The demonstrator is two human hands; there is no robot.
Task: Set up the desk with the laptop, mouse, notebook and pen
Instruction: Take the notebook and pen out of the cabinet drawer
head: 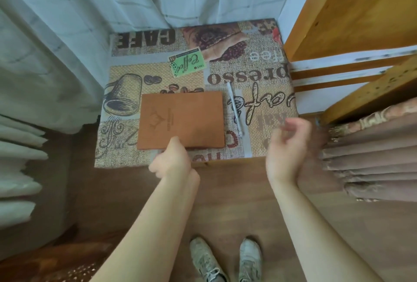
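Note:
A brown notebook (181, 119) lies closed on the desk (266, 92), which is covered with a coffee-print cloth. My left hand (172, 159) pinches the notebook's near edge, thumb on top of the cover. A white pen (234, 108) lies just right of the notebook, pointing away from me. My right hand (287, 146) hovers over the desk's near right corner, blurred, fingers loosely curled and holding nothing. No laptop or mouse is in view.
White curtains (67, 44) hang behind and left of the desk. A wooden shelf unit (352, 33) stands against the desk's right side, with brown curtain folds (370, 157) below it. My shoes (225, 259) stand on the wooden floor.

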